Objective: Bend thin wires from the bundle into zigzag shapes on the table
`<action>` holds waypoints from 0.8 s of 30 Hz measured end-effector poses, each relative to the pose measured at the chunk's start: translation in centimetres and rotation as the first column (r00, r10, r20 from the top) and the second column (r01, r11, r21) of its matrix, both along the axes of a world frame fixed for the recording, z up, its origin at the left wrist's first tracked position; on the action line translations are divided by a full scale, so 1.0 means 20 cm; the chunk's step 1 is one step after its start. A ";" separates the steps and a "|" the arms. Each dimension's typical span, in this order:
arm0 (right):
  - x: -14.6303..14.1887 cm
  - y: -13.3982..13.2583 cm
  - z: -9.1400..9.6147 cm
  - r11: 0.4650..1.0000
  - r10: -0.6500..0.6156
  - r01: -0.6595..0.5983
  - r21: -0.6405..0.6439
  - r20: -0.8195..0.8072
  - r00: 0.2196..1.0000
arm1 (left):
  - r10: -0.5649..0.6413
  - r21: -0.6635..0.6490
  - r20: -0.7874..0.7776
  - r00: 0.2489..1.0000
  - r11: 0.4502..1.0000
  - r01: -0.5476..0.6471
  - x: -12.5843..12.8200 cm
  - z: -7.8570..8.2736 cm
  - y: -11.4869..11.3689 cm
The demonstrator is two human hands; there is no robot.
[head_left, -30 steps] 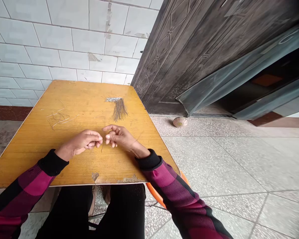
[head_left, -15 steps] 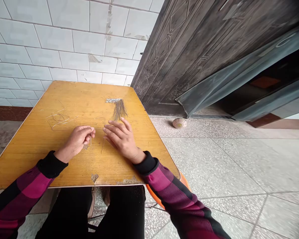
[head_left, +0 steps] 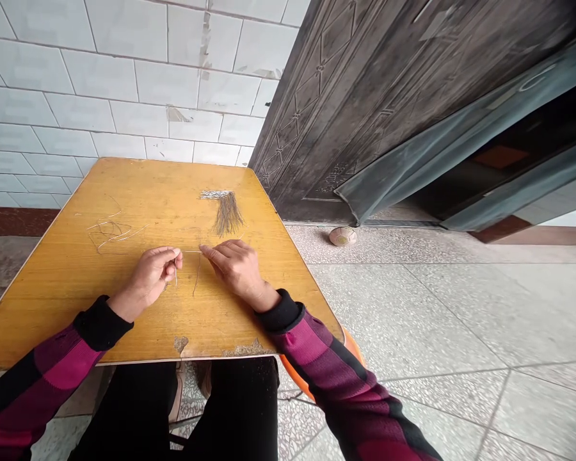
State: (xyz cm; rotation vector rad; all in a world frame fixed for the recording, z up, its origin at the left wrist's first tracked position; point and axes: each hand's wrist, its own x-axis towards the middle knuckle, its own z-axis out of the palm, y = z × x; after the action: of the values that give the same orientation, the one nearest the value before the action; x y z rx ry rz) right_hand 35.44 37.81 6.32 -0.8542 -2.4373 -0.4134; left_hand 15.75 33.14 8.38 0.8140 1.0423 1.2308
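1. Currently, the left hand [head_left: 150,276] is pinching a pale strand [head_left: 175,274] in a narrow grip above the yellow counter [head_left: 57,307].
2. The right hand [head_left: 237,269] is resting curled, its index fingertip [head_left: 202,248] meeting a fine crosswise strand [head_left: 191,251]; whether it is holding, I cannot tell.
3. Close fingertips are controlling the strands well, beside a fibre bundle [head_left: 229,214].

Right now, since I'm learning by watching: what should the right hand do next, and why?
Probably the right hand should pinch the thin strand: the strand runs across to the left hand, which seems to hold it, while the right hand lies loosely open.
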 end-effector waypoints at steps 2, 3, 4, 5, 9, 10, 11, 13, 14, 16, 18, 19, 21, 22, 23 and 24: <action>-0.01 -0.01 0.00 0.998 -0.049 0.049 -0.039 0.012 0.999 | 0.010 0.002 0.004 1.000 1.000 -0.010 0.00 -0.01 0.00; -0.01 -0.01 0.01 0.995 -0.077 0.078 -0.063 0.016 0.997 | 0.015 0.003 0.005 1.000 1.000 -0.015 0.00 -0.02 0.00; -0.02 -0.02 0.01 0.990 -0.107 0.109 -0.088 0.020 0.994 | 0.018 0.004 0.006 1.000 1.000 -0.018 0.00 -0.02 0.01; -0.02 -0.02 0.01 0.984 -0.138 0.139 -0.114 0.023 0.990 | 0.019 0.004 0.007 1.000 1.000 -0.019 0.00 -0.02 0.01; -0.02 -0.02 0.00 0.959 -0.198 0.195 -0.207 0.007 0.980 | 0.018 0.009 0.010 1.000 1.000 -0.018 0.00 -0.02 0.01; -0.02 -0.02 0.00 0.955 -0.193 0.186 -0.231 -0.008 0.981 | 0.018 0.010 0.011 1.000 1.000 -0.018 0.00 -0.02 0.01; -0.02 -0.02 -0.01 0.952 -0.185 0.172 -0.254 -0.027 0.982 | 0.018 0.011 0.012 1.000 1.000 -0.018 -0.01 -0.02 0.01; -0.01 -0.01 -0.02 0.945 -0.165 0.137 -0.297 -0.071 0.984 | 0.021 0.010 0.013 1.000 1.000 -0.021 -0.01 -0.02 0.02; -0.01 0.00 -0.02 0.942 -0.159 0.123 -0.313 -0.091 0.983 | 0.022 0.012 0.016 1.000 1.000 -0.022 -0.02 -0.02 0.02; -0.01 0.00 -0.03 0.936 -0.156 0.109 -0.334 -0.119 0.981 | 0.024 0.017 0.028 0.999 1.000 -0.024 -0.02 -0.02 0.03; -0.01 0.00 -0.03 0.934 -0.160 0.109 -0.341 -0.126 0.979 | 0.023 0.020 0.039 0.999 1.000 -0.024 -0.03 -0.02 0.03; -0.01 0.00 -0.03 0.933 -0.163 0.111 -0.341 -0.126 0.979 | 0.024 0.021 0.043 0.999 0.999 -0.025 -0.03 -0.02 0.03; -0.01 0.00 -0.03 0.935 -0.161 0.110 -0.337 -0.128 0.979 | 0.025 0.018 0.049 0.998 0.999 -0.026 -0.03 -0.02 0.03; -0.01 0.00 -0.03 0.936 -0.158 0.107 -0.334 -0.130 0.979 | 0.025 0.016 0.053 0.998 1.000 -0.026 -0.03 -0.02 0.03; -0.01 0.00 -0.03 0.938 -0.155 0.106 -0.330 -0.128 0.979 | 0.026 0.015 0.058 0.998 1.000 -0.027 -0.03 -0.02 0.03; -0.01 0.00 -0.03 0.940 -0.154 0.107 -0.325 -0.123 0.980 | 0.027 0.013 0.064 0.998 1.000 -0.028 -0.03 -0.01 0.03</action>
State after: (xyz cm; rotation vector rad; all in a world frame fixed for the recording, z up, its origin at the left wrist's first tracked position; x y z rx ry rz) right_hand 35.26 37.75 5.75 -1.1437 -2.3510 0.0013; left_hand 15.08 33.71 8.13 0.7687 0.9975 1.2802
